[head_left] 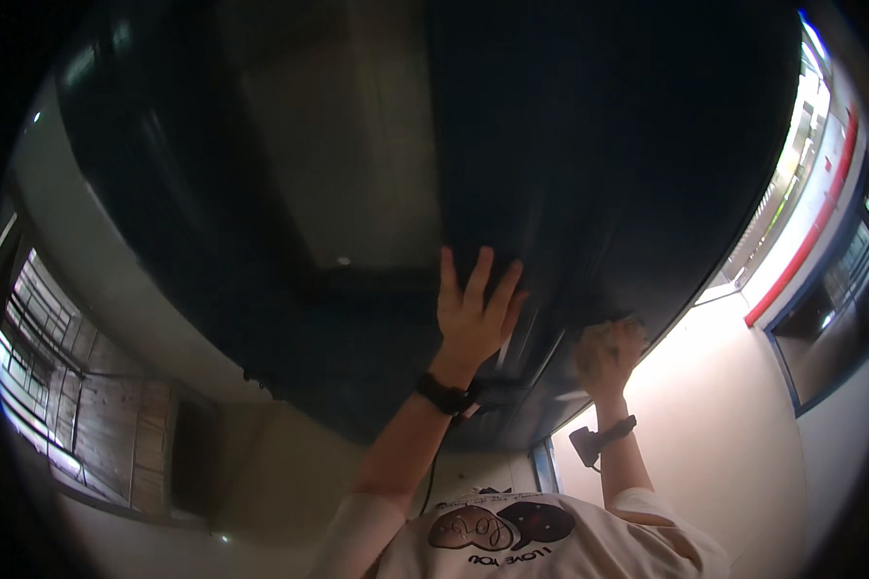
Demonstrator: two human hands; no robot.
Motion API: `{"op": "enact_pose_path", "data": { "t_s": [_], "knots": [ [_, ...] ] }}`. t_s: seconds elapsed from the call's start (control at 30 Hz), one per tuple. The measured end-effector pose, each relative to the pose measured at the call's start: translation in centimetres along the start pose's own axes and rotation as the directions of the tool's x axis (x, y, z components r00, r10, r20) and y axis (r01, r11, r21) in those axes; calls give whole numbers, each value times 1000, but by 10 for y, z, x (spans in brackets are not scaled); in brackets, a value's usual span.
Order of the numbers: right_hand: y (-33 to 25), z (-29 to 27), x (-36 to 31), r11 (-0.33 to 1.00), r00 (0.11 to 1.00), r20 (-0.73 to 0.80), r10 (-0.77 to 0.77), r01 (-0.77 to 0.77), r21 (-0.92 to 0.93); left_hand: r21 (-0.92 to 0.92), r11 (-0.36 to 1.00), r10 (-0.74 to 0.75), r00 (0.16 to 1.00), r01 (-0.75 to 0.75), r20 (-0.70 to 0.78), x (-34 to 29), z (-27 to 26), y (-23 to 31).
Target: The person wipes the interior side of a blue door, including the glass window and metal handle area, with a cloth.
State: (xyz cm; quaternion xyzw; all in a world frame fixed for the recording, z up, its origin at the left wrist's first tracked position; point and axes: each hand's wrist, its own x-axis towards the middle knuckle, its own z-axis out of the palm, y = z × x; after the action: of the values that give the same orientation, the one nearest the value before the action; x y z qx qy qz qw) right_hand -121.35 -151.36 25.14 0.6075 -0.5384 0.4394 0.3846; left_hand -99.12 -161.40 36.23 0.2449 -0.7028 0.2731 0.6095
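A large dark blue door-like panel point(589, 183) fills the upper middle of the view, with a duller grey inset section point(357, 145) in its left part. My left hand point(475, 314) lies against the panel near the inset's lower right corner, fingers spread and holding nothing. To its right, my right hand point(610, 362) is closed on what looks like a crumpled pale cloth point(594, 345), pressed to the panel close to its right edge. Motion blur softens that hand and the cloth. Each wrist wears a dark strap with a small device.
Pale wall point(734, 386) shows beyond the panel's right edge. Farther right are a red stripe or pipe point(809, 241) and a dark-framed window point(830, 318). A barred window point(39, 357) stands at the far left. Raised moulding point(541, 362) runs along the panel between my hands.
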Motion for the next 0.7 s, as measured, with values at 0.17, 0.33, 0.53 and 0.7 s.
{"op": "enact_pose_path", "data": {
  "t_s": [0.17,0.33,0.53,0.7],
  "knots": [
    [-5,-10,48,986,967,-193,167,-169,10,-26,1000,-15,1000,15,0,2,-1,1],
    [-30,-2,61,962,922,-274,274,-264,75,-64,998,-18,999,15,-37,3,-1,4],
    [-39,23,-8,990,990,-4,138,-138,31,-26,1000,-2,1000,1,-26,2,-2,-3],
    [22,23,-50,996,957,283,64,-79,41,-30,1000,2,1000,-3,-11,-13,3,-1]
  ]
}}
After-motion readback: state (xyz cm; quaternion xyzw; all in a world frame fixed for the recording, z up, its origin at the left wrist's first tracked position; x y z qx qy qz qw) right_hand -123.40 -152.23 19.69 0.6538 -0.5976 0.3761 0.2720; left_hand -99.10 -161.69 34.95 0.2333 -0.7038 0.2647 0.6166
